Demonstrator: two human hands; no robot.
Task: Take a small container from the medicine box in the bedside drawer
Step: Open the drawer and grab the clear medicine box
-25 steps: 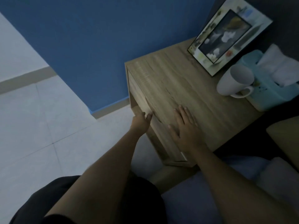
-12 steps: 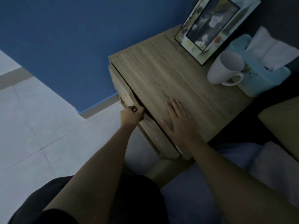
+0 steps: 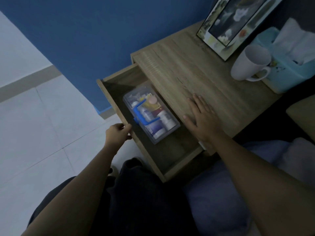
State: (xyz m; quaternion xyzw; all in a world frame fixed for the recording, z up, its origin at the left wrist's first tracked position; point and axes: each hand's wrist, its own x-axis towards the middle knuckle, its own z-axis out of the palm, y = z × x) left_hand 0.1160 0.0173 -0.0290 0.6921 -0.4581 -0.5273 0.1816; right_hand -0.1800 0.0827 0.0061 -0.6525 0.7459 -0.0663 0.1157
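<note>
We have the drawer (image 3: 153,147) of the bedside table (image 3: 196,72) pulled well out, so the first part of the job looks done. Our left hand (image 3: 117,133) grips the top edge of the drawer front, fingers curled closed around the wood. Our right hand (image 3: 202,120) lies flat on the tabletop near its front edge, fingers spread and holding nothing. The medicine box (image 3: 151,114), a clear plastic case with a blue handle (image 3: 144,114) across its lid, sits inside the drawer toward the back, partly under the tabletop's edge. Through the lid we can make out several small bottles and tubs packed together, though the dim light keeps us from telling which one we want. The lid appears closed. What is left, as we judge it: let go of the drawer front, open the box or lift it out first, and pick out one small container. A mug (image 3: 250,63), a tissue box (image 3: 288,72) and a picture frame (image 3: 230,26) stand at the far end of the tabletop, well apart from our hands.
</note>
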